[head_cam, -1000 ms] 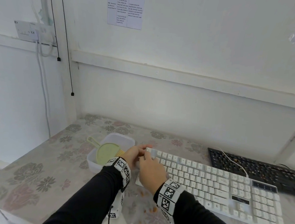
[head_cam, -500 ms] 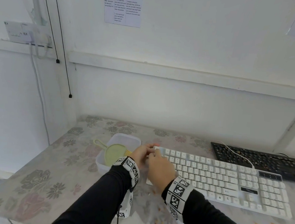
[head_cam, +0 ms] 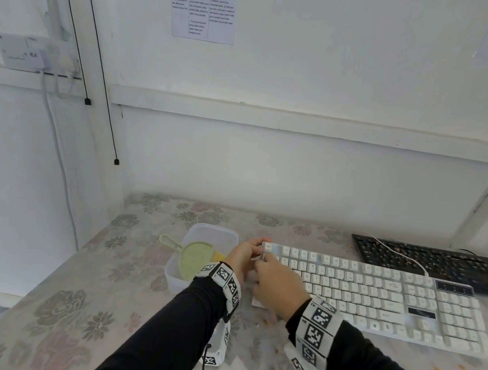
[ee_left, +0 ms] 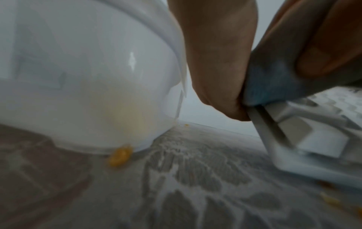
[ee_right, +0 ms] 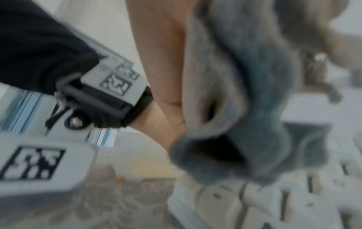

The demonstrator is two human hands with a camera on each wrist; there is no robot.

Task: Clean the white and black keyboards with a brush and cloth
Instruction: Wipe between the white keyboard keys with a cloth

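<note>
Lying on a floral-patterned table [head_cam: 60,281] against white walls, the white keyboard [head_cam: 380,297] has both hands at its left end. The left hand [head_cam: 244,257] grips that end; the right hand [head_cam: 278,285] clutches a grey-blue cloth [ee_right: 245,108] over the keys. One black keyboard [head_cam: 430,261] sits far right. One white tub [head_cam: 199,240] at left holds a green dustpan [head_cam: 193,258]. Yellow crumbs [ee_left: 119,156] dot the table.

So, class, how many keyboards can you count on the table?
2. The white keyboard lies near the front, with both hands at its left end. The black keyboard lies behind it to the right, partly cut off by the picture's edge.
</note>
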